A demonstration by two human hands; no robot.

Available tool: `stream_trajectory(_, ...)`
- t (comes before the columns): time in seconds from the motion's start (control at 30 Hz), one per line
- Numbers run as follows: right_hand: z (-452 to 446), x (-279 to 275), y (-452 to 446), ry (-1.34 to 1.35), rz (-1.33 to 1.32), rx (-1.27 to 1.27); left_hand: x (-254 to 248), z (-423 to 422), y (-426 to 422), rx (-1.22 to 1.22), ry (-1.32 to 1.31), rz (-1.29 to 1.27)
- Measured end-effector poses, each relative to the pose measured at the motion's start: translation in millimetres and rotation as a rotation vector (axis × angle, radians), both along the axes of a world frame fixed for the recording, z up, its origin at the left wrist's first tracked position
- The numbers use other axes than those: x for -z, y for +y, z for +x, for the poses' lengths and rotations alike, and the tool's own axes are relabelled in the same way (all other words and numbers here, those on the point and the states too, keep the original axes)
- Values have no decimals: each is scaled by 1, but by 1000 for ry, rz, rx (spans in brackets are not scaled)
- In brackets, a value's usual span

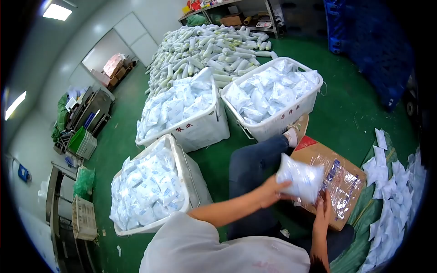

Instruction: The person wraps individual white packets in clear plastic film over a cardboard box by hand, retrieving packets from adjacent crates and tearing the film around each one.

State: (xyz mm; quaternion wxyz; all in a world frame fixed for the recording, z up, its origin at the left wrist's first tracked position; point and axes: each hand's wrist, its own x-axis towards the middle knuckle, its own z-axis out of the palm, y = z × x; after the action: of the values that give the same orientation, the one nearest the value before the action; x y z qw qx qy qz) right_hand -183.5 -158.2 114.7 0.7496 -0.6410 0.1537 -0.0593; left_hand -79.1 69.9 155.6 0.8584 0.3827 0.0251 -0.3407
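Note:
A clear, puffy plastic packet (300,177) with whitish contents is held over a taped cardboard box (346,195). My left hand (272,191) grips the packet at its left side, thumb on its face. At its lower right edge is my right hand (323,204), fingers pointing up against the packet and the box just beyond. Three white crates, one at the left (185,182), one in the middle (218,107) and one at the right (291,108), hold heaps of white-blue packets. More flat white packets (391,182) lie on green sheeting at the right.
A big pile of wrapped pale-green produce (200,54) lies behind the crates. Shelving (268,20) stands at the back, blue pallets (334,27) at the upper right. Metal racks, a green crate (78,139) and a beige crate (84,218) line the left wall.

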Motion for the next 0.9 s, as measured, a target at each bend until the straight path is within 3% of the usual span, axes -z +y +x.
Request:
stream_trajectory(0.07, -5, -15, -9, 19, 64, 34, -27, 56, 19, -181, -153, 5)
stream_trajectory(0.2, -37, 38, -44, 178, 46, 152, -38, 185, 81, -407, -438, -16)
stream_trajectory(0.23, -40, 39, -45, 194, 58, 150, -33, 211, 94, -442, -506, 75)
stream_trajectory(0.27, -44, 36, -47, 209, 69, 149, -18, 237, 111, -445, -480, 209)
stream_trajectory(0.3, -47, 36, -49, 223, 78, 146, -11, 251, 120, -451, -500, 514)
stream_trajectory(0.37, -54, 45, -57, 224, 72, 167, 40, 296, 157, -616, -809, 1656)
stream_trajectory(0.43, -67, 64, -68, 241, 60, 218, 23, 304, 134, -813, -1387, 1639)
stream_trajectory(0.5, -81, 76, -79, 300, 23, 239, -2, 315, 96, -443, -1713, 1805)
stream_trajectory(0.6, -91, 72, -94, 343, 52, 245, 57, 366, 95, -29, -1875, 1852)
stream_trajectory(0.63, -92, 64, -102, 337, 1, 261, 71, 379, 101, -59, -1845, 1920)
stream_trajectory(0.67, -95, 64, -115, 256, -100, 276, 94, 404, 120, -289, -1845, 1838)
stream_trajectory(0.7, -102, 64, -131, 263, -276, 293, 96, 422, 129, -365, -1711, 1926)
stream_trajectory(0.73, -106, 63, -144, 302, -192, 405, 91, 434, 128, -473, -1646, 2018)
stream_trajectory(0.77, -104, 60, -165, 327, -116, 495, 82, 436, 116, -539, -1243, 2188)
stream_trajectory(0.83, -100, 81, -222, 429, -103, 593, 67, 427, 87, -367, -956, 2311)
stream_trajectory(0.9, -81, 154, -297, 351, -246, 667, 113, 449, 136, -198, -1511, 2006)
